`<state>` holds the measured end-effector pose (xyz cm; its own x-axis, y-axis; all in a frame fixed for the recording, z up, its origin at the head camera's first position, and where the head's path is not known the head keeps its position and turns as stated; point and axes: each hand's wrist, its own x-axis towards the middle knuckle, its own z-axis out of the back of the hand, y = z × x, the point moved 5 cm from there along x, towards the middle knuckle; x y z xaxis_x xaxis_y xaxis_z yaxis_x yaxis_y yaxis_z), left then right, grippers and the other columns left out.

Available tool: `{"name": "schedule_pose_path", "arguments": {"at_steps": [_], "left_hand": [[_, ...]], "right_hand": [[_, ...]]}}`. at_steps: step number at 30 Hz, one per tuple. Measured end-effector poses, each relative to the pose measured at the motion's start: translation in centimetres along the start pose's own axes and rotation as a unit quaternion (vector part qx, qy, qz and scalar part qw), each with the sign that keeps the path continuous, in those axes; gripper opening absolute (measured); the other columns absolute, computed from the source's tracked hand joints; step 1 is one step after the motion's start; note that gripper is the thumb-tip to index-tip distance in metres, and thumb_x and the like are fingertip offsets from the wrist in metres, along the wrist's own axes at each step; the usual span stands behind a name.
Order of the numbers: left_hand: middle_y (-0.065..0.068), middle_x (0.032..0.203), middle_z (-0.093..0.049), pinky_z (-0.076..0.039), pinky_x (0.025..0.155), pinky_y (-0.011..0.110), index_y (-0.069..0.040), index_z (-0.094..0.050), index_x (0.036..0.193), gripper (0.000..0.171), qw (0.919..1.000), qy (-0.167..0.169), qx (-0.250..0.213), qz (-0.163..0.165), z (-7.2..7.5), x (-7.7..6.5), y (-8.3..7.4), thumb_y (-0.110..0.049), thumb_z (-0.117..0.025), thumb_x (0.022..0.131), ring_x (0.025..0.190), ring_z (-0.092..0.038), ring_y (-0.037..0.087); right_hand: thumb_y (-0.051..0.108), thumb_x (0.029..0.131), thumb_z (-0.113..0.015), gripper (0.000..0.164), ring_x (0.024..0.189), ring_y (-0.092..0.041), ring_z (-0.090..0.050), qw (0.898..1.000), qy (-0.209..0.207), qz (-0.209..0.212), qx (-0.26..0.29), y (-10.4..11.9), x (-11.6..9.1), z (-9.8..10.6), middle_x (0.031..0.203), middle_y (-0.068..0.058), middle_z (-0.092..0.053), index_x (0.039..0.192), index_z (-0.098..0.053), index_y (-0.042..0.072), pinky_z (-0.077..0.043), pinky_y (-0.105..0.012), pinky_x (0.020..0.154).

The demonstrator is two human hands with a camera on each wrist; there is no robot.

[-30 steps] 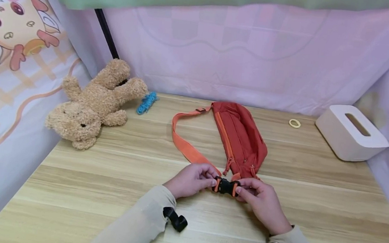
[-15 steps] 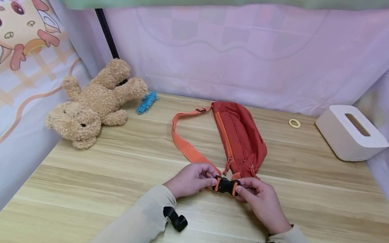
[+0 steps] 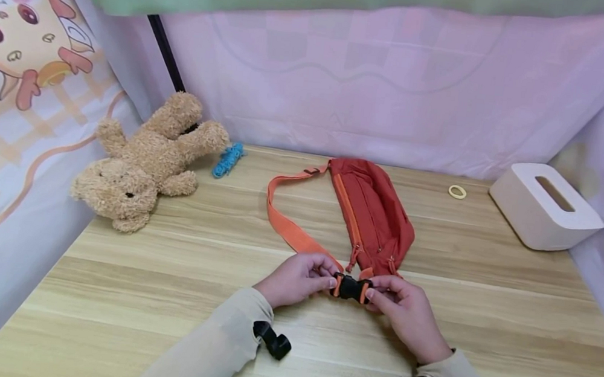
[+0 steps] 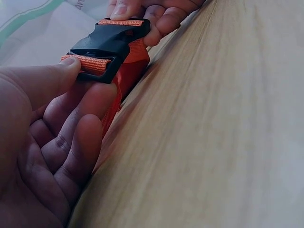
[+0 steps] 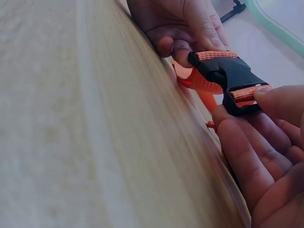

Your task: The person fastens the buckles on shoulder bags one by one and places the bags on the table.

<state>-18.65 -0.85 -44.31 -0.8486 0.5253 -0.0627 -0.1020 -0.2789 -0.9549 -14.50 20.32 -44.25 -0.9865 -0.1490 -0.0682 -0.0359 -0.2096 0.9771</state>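
A red waist bag (image 3: 373, 210) lies on the wooden table, its orange strap (image 3: 292, 230) looping out to the left. The black side-release buckle (image 3: 350, 288) at the bag's near end has its two halves joined. My left hand (image 3: 298, 280) pinches the buckle's left end between thumb and fingers, and my right hand (image 3: 405, 311) pinches the right end the same way. In the left wrist view, the buckle (image 4: 107, 45) shows orange webbing threaded through both end bars. The right wrist view has the right thumb (image 5: 280, 99) on the webbing, fingers underneath.
On the left a tan teddy bear (image 3: 146, 158) lies on its back, with a blue bundle of cord (image 3: 228, 159) beside it. Towards the back right are a pale yellow ring (image 3: 457, 192) and a white tissue box (image 3: 546, 206). Fabric curtains (image 3: 345, 83) hang behind the table.
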Motion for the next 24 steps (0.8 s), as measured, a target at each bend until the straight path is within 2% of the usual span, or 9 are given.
{"name": "schedule_pose_path", "arguments": {"at_steps": [10,24], "left_hand": [[-0.003,0.088,-0.067,-0.05,0.054,0.026,-0.013,-0.07,0.101,0.005,0.9999,0.003,0.005,-0.011,-0.01,0.01,0.04,-0.014,-0.07,0.096,0.065,-0.058,0.014],[-0.002,0.087,-0.067,-0.051,0.056,0.025,-0.016,-0.071,0.1,0.006,0.9999,0.014,0.0,-0.008,-0.11,-0.06,0.09,-0.011,-0.069,0.096,0.066,-0.058,0.014]], "right_hand": [[0.005,0.095,-0.069,0.018,0.086,-0.019,-0.071,1.0,0.007,0.002,-0.011,0.05,0.04,0.1,0.103,-0.02,-0.067,0.109,-0.067,-0.006,-0.06,-0.035,0.075],[0.004,0.095,-0.069,0.018,0.087,-0.018,-0.07,1.0,0.019,-0.004,-0.012,-0.02,0.07,-0.11,0.108,-0.021,-0.067,0.109,-0.067,-0.007,-0.06,-0.034,0.076]]}}
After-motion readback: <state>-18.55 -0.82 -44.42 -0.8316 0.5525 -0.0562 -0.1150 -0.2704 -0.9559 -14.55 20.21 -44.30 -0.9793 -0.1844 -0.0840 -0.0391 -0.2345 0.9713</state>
